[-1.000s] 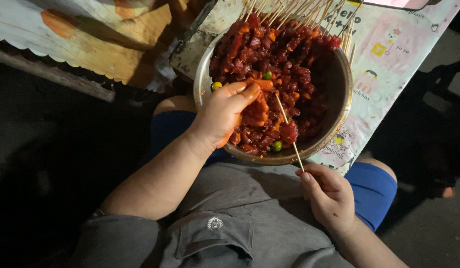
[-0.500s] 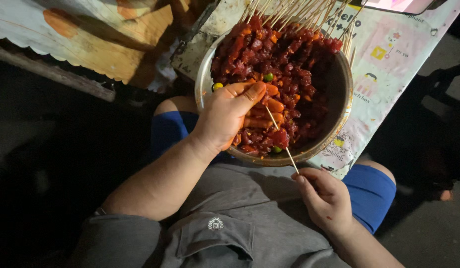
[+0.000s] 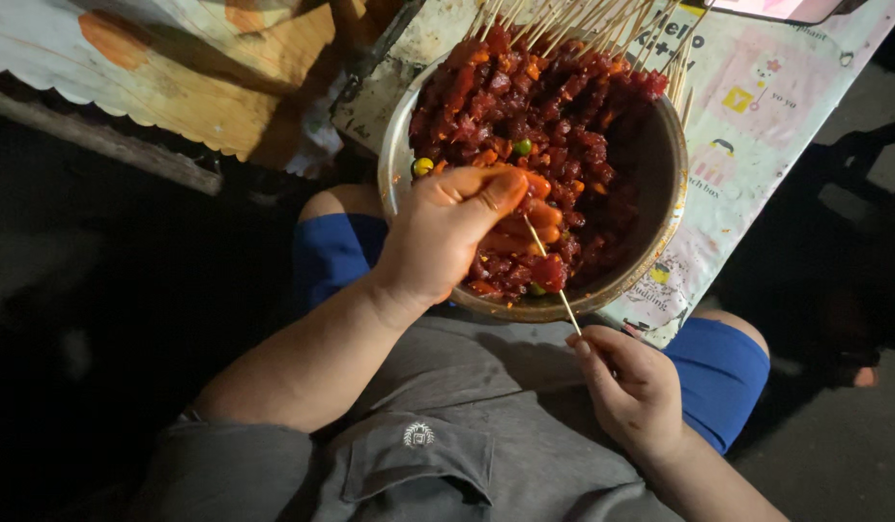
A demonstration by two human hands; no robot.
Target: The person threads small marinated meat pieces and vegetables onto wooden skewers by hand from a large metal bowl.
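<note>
Dull metal bowl [image 3: 667,224], glossy wet meat [image 3: 554,126]

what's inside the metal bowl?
The bowl holds red marinated meat chunks with some green bits; bare skewers lean on its far rim. The left hand covers the near part; the bottom is hidden.

Patterned table [image 3: 757,126], metal bowl [image 3: 660,242] on edge

Night corner, as I sat at the table

A pale printed cloth [image 3: 757,106] with small cartoon figures covered the table edge before me, lit from above. To my left lay a scallop-edged cloth [image 3: 158,77] with orange patches over a dark wooden board [image 3: 100,140]. The grey ground [image 3: 834,464] showed dimly at lower right; all else sat in deep shadow.
</note>
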